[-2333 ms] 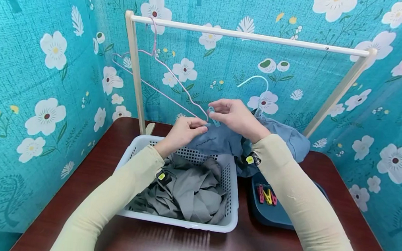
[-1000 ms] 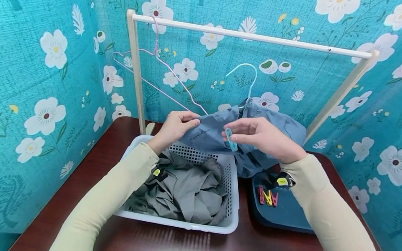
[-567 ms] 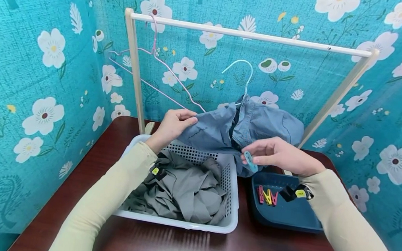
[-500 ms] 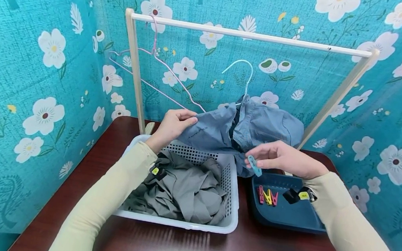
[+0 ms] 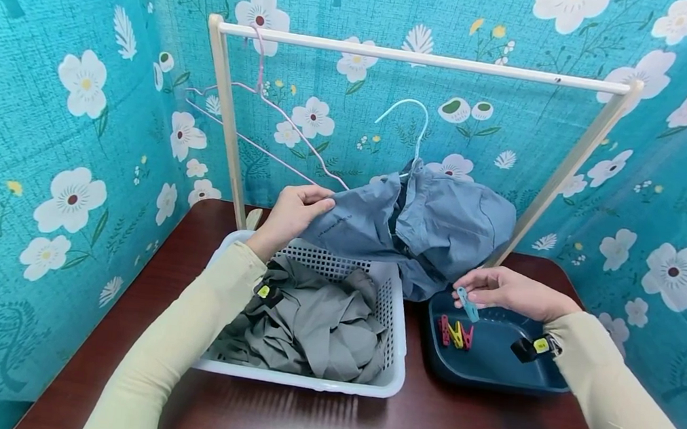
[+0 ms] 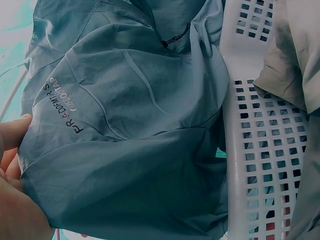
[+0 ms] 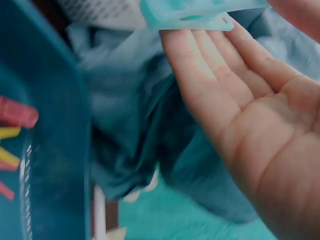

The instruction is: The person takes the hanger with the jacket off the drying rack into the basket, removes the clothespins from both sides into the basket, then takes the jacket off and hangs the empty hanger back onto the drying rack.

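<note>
My left hand point(image 5: 294, 213) pinches the shoulder edge of a blue jacket point(image 5: 454, 214), stretching that side out to the left; dark printed lettering shows on it in the left wrist view. A pale blue hanger point(image 5: 423, 123) pokes its hook up out of the jacket's collar, free of the rail. Between thumb and fingers my right hand point(image 5: 511, 294) holds a light blue clothespin point(image 5: 468, 305), over the near left part of a dark blue tray point(image 5: 507, 375). In that tray lie red and yellow clothespins point(image 5: 457, 333).
A white basket point(image 5: 304, 380) with crumpled grey cloth point(image 5: 333, 329) stands below the jacket. Over it all runs a wooden rack's rail point(image 5: 424, 58), with a pink hanger point(image 5: 284, 117) at its left end. Floral fabric point(image 5: 72, 232) surrounds the table point(image 5: 240, 417).
My right hand has carried the light blue clothespin from the jacket's left edge, down and right, to over the tray. The jacket and its hanger have shifted left; my left hand still pinches the edge.
</note>
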`<state>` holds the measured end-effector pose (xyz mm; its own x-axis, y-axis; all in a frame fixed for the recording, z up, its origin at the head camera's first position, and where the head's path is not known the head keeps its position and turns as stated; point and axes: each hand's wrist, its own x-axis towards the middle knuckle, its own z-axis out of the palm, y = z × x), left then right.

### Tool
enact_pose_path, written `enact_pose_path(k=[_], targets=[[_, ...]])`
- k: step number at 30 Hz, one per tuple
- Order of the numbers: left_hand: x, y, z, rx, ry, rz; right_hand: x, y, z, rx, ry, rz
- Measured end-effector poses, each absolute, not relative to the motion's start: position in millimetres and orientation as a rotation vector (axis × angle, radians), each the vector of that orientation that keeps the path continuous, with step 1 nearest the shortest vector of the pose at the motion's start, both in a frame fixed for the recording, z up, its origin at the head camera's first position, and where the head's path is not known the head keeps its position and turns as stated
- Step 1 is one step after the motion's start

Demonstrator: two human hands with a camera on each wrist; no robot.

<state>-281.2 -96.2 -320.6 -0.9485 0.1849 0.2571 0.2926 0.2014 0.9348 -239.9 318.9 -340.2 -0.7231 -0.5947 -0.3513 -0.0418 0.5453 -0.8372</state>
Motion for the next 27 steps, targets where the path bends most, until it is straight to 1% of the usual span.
enact_pose_path(k=[6,14,20,27], targets=[[-279.6,-95.6,-318.8,-0.432,-2.364,-1.897,-248.3,338.7,-359.3,-0.415,2.218,-1.039],[-278.4,-94.8,-317.8,-0.419,-2.370,-1.901,-256.3,358.1,-374.8,-0.342,2.143,-1.035],[-278.3,-94.2,-318.3,-0.433,-2.365,-1.905,-260.7,363.2,-388.0,-0.267,2.123,-0.971],[-278.8,-94.5,-319.2,-0.448,-2.358,-1.878,-264.3,363.1,-396.1,-0.244,2.093,-0.936]])
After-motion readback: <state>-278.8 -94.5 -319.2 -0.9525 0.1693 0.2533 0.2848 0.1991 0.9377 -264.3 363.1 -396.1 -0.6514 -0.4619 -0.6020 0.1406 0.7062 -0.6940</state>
